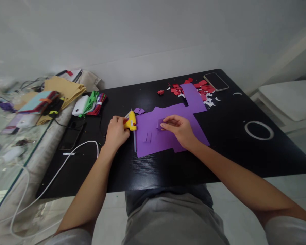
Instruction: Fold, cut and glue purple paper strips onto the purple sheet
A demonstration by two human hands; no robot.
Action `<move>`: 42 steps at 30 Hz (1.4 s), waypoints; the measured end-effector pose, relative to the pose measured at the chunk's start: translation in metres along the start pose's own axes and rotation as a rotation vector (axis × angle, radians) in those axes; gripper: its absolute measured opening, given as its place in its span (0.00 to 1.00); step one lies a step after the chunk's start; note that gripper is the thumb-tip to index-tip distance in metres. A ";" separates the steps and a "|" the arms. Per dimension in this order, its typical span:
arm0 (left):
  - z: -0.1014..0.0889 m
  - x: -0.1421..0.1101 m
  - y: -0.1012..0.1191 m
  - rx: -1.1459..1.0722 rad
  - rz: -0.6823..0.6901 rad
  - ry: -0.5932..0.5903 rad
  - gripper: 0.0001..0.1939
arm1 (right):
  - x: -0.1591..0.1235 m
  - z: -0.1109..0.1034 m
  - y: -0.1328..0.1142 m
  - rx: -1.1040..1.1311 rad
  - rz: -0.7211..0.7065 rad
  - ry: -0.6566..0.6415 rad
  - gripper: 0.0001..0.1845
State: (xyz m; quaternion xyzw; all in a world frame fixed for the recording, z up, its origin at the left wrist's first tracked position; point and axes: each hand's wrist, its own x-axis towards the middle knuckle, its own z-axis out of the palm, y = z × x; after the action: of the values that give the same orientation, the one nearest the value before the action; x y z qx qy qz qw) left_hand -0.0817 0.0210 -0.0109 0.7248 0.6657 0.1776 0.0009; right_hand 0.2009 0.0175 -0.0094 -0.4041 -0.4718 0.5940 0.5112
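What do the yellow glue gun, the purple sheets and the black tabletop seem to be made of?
Yellow glue gun: probably hard, smooth plastic, judging by its bright, moulded-looking body.
Purple sheets: matte paper or thin card; flat, sharp-edged, without shine.
Black tabletop: perhaps wood or wood-look laminate, semi-gloss; fine grain lines show in reflected light.

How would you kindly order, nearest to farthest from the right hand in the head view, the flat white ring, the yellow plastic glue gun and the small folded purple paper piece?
1. Small folded purple paper piece: held in the right hand.
2. Yellow plastic glue gun: leftward, in the left hand.
3. Flat white ring: on the right side of the black table.
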 end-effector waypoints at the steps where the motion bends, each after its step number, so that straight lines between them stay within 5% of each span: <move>1: 0.000 0.000 0.000 0.000 0.007 -0.003 0.20 | 0.000 0.000 0.000 -0.013 -0.002 -0.007 0.20; 5: -0.010 -0.001 0.009 -0.054 -0.024 0.075 0.20 | -0.003 0.002 0.000 -0.084 -0.042 -0.022 0.22; 8: -0.018 -0.008 0.028 -0.309 0.059 0.204 0.10 | -0.006 0.005 0.004 -0.122 -0.079 -0.028 0.23; 15: -0.006 -0.029 0.077 -0.731 0.319 -0.004 0.09 | -0.016 0.012 0.013 -0.224 -0.133 -0.109 0.22; 27: 0.004 -0.026 0.074 -1.084 -0.042 -0.184 0.13 | -0.011 0.011 0.015 -0.139 -0.011 -0.155 0.26; 42: 0.000 -0.025 0.074 -1.076 -0.057 -0.266 0.13 | -0.007 0.008 0.016 -0.106 0.042 -0.144 0.26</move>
State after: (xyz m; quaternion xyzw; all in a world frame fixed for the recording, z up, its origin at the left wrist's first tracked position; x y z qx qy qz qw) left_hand -0.0117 -0.0114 0.0005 0.6200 0.4946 0.3993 0.4600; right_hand 0.1907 0.0085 -0.0229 -0.3966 -0.5297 0.6063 0.4410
